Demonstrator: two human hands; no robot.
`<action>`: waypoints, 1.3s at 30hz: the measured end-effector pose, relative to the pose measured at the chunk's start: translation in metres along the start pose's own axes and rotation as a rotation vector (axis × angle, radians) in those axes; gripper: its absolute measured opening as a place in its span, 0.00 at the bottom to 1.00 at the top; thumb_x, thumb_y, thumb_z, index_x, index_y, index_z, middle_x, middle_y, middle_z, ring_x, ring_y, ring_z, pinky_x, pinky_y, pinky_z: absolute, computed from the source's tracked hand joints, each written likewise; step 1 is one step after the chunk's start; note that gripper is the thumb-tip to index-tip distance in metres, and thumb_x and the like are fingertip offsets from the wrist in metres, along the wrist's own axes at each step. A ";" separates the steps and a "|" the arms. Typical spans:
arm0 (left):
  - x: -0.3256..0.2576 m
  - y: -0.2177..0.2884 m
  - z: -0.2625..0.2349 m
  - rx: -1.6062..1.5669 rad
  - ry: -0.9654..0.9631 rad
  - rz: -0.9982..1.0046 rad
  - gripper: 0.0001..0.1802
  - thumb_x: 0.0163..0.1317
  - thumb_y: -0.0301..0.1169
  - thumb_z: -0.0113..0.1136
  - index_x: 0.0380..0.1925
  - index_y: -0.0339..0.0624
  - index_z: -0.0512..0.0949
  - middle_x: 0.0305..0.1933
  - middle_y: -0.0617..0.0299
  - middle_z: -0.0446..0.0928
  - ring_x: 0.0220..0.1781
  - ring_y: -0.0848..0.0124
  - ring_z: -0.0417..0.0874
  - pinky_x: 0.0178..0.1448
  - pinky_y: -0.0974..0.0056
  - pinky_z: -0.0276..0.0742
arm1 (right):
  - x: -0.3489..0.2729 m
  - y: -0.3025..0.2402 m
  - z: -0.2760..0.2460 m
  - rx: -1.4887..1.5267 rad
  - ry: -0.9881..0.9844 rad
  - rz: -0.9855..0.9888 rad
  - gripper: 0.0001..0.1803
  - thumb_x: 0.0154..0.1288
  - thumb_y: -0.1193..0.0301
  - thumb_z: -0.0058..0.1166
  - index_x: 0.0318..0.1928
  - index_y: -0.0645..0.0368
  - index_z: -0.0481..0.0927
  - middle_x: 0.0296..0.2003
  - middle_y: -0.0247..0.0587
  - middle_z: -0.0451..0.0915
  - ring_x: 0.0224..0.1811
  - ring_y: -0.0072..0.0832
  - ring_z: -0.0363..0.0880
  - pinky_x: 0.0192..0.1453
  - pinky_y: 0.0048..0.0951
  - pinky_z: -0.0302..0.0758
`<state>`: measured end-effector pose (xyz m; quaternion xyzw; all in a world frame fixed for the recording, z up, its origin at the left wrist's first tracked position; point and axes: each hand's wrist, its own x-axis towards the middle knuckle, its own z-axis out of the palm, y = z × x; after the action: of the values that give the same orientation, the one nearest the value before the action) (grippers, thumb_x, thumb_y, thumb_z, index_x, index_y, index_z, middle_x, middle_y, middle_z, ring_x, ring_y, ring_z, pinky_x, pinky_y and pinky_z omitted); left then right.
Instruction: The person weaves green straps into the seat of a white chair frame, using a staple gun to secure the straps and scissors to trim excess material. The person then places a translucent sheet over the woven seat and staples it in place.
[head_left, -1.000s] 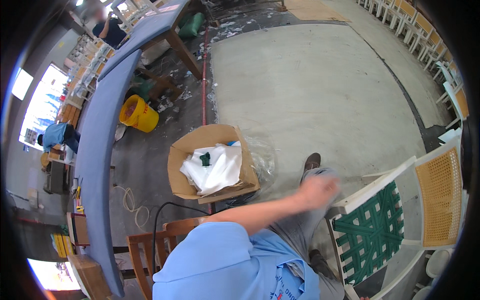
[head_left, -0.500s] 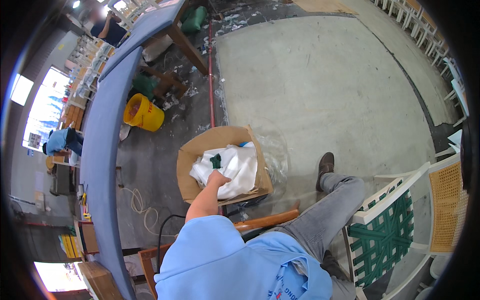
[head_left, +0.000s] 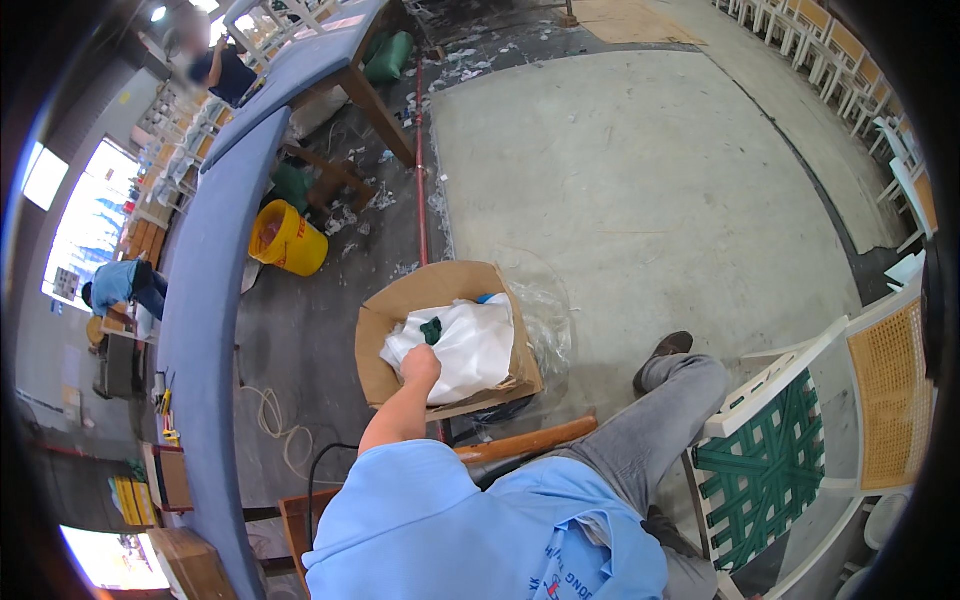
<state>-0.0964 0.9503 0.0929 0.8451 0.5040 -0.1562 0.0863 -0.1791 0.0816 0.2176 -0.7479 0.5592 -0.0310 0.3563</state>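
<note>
Head view: one hand (head_left: 420, 365), prob. the left, reaches into the box (head_left: 395, 300) on the floor, fist closed on or against the white bag (head_left: 465, 345); can't tell if it truly grips. Other hand not in view. Risks: the bag may snag on the box flap or spill its green piece (head_left: 431, 330); the cable (head_left: 275, 420) nr the seat is a trip hazard; the chair (head_left: 790, 460) close by crowds the leg.

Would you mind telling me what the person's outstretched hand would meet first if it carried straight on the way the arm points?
Probably the white plastic bag inside the open cardboard box: the hand already sits at its near edge. A dark green piece lies just beyond. Depth is hard to judge here.
</note>
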 end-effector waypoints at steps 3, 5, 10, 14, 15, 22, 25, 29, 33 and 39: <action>0.006 -0.004 -0.008 -0.126 0.139 -0.041 0.16 0.69 0.37 0.52 0.40 0.38 0.85 0.46 0.43 0.85 0.53 0.45 0.85 0.58 0.46 0.80 | 0.006 0.002 -0.001 -0.003 0.007 -0.047 0.31 0.57 0.73 0.65 0.59 0.79 0.73 0.51 0.61 0.78 0.51 0.49 0.76 0.58 0.48 0.74; 0.016 0.001 -0.020 -0.245 0.261 -0.002 0.17 0.70 0.37 0.51 0.40 0.36 0.84 0.45 0.41 0.84 0.52 0.44 0.85 0.57 0.46 0.79 | 0.005 0.003 -0.003 0.020 0.010 -0.095 0.31 0.57 0.74 0.65 0.59 0.79 0.73 0.51 0.61 0.78 0.52 0.48 0.76 0.58 0.48 0.74; 0.042 0.022 -0.121 -0.674 0.577 0.337 0.20 0.72 0.40 0.54 0.35 0.31 0.81 0.37 0.39 0.82 0.40 0.47 0.84 0.48 0.47 0.77 | 0.000 0.008 0.001 0.097 0.007 -0.231 0.31 0.54 0.75 0.68 0.57 0.81 0.76 0.51 0.64 0.79 0.52 0.48 0.76 0.59 0.50 0.73; 0.024 0.082 -0.177 -0.783 0.428 0.541 0.18 0.73 0.39 0.57 0.34 0.31 0.79 0.27 0.53 0.80 0.29 0.67 0.76 0.37 0.58 0.73 | -0.012 -0.007 0.013 -0.490 0.235 -0.217 0.46 0.58 0.60 0.69 0.71 0.68 0.63 0.64 0.69 0.71 0.62 0.59 0.73 0.64 0.55 0.72; 0.014 0.100 -0.194 -0.883 0.331 0.588 0.18 0.74 0.39 0.56 0.34 0.32 0.79 0.27 0.57 0.80 0.28 0.70 0.74 0.36 0.60 0.71 | -0.014 -0.003 0.015 -0.688 0.325 -0.213 0.50 0.60 0.54 0.68 0.76 0.63 0.59 0.68 0.68 0.68 0.66 0.63 0.70 0.67 0.56 0.72; -0.104 0.245 -0.263 -1.301 -0.460 0.962 0.15 0.78 0.39 0.53 0.42 0.38 0.81 0.33 0.69 0.81 0.33 0.80 0.80 0.36 0.70 0.77 | -0.028 -0.025 0.110 0.039 0.514 -0.850 0.32 0.71 0.69 0.58 0.72 0.61 0.67 0.69 0.50 0.69 0.71 0.43 0.67 0.72 0.44 0.67; -0.160 0.256 -0.287 -1.211 -0.570 1.072 0.15 0.78 0.39 0.53 0.42 0.39 0.82 0.34 0.68 0.82 0.32 0.80 0.80 0.36 0.70 0.77 | -0.147 -0.114 0.198 0.223 0.027 -0.909 0.40 0.54 0.75 0.63 0.70 0.60 0.69 0.67 0.49 0.70 0.71 0.45 0.66 0.76 0.44 0.61; -0.220 0.294 -0.304 -1.217 -0.806 1.207 0.16 0.79 0.40 0.52 0.45 0.38 0.80 0.38 0.64 0.84 0.36 0.76 0.85 0.40 0.69 0.84 | -0.228 -0.173 0.231 0.318 -0.292 -1.359 0.51 0.48 0.70 0.73 0.74 0.56 0.62 0.69 0.56 0.63 0.72 0.54 0.62 0.75 0.49 0.61; -0.255 0.323 -0.293 -1.304 -0.834 1.183 0.17 0.78 0.39 0.52 0.48 0.36 0.80 0.40 0.61 0.85 0.36 0.74 0.86 0.40 0.67 0.85 | -0.279 -0.204 0.237 0.366 -0.440 -1.595 0.56 0.46 0.65 0.77 0.75 0.54 0.59 0.70 0.58 0.59 0.73 0.58 0.59 0.75 0.53 0.61; -0.282 0.356 -0.262 -1.421 -0.937 1.095 0.17 0.78 0.39 0.53 0.49 0.35 0.80 0.41 0.59 0.85 0.36 0.72 0.87 0.38 0.66 0.86 | -0.311 -0.203 0.227 0.561 -0.561 -1.500 0.46 0.51 0.66 0.73 0.71 0.53 0.65 0.69 0.57 0.61 0.72 0.56 0.61 0.75 0.52 0.61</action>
<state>0.1377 0.6272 0.4332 0.5665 -0.0614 -0.0747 0.8183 -0.0281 0.4864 0.2733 -0.7847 -0.2224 -0.2099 0.5392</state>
